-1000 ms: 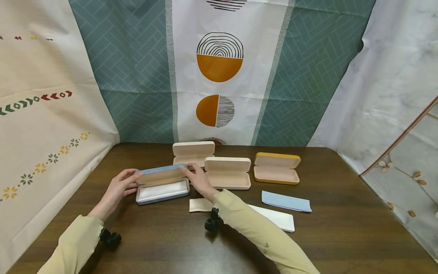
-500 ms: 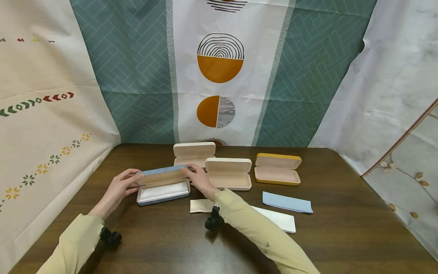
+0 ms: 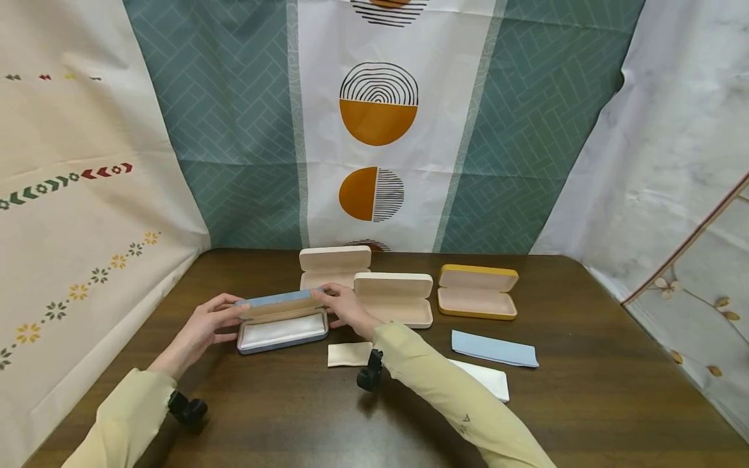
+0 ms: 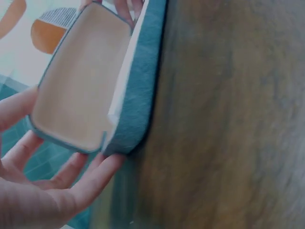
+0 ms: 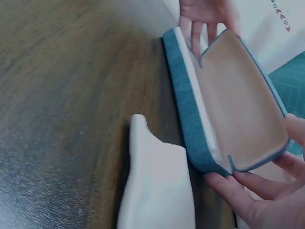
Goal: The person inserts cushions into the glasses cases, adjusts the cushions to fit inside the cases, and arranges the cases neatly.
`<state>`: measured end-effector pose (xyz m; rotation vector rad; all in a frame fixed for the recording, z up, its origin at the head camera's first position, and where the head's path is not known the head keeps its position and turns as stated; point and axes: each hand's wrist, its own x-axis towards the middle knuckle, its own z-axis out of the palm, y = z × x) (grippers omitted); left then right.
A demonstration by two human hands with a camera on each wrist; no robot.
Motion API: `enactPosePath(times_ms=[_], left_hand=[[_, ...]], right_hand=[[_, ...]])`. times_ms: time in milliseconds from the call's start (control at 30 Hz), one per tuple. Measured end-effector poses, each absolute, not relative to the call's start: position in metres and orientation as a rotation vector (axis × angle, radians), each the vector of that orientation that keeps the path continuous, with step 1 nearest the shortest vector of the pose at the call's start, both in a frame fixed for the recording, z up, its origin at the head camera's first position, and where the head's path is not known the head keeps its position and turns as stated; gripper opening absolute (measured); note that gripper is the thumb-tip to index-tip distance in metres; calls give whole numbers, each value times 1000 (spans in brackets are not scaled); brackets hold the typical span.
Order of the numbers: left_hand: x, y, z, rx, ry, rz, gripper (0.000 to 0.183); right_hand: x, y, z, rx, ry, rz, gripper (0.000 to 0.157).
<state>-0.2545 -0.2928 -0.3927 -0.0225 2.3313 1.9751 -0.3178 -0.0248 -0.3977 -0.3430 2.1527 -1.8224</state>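
Observation:
A blue glasses case (image 3: 283,341) stands with its lid up at the left of the table, a folded white cloth (image 3: 283,330) lying in its base. My left hand (image 3: 207,323) grips the left end of the lid, thumb at the front edge and fingertips along the end and hinge corner, as the left wrist view shows. At the opposite end my right hand (image 3: 345,305) holds the lid the same way, with fingers (image 5: 228,191) at the hinge corner. In the right wrist view the lid's beige lining (image 5: 240,100) faces the camera.
Behind and right stand a cream case (image 3: 335,260), a white-edged case (image 3: 393,305) and a yellow case (image 3: 476,300), all with lids raised. A cream cloth (image 3: 349,355), a white cloth (image 3: 488,380) and a light blue cloth (image 3: 494,349) lie in front, partly under my right sleeve.
The lid leans slightly further forward, with both hands still on it. My right forearm has shifted a little to the right, covering more of the white cloth. The head view drifts slightly.

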Motion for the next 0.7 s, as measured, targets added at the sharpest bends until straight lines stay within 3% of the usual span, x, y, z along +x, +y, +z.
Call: enactPosePath(times_ms=[467,700], left_hand=[[-236,-283,-379,-127,2233,2015,26],[-239,-284,-383,-45,2299,2041,43]], right_hand=[[-315,-11,-393,-441,1976,-1849,31],[-314,-11,-395,-407,1942,-1889,29]])
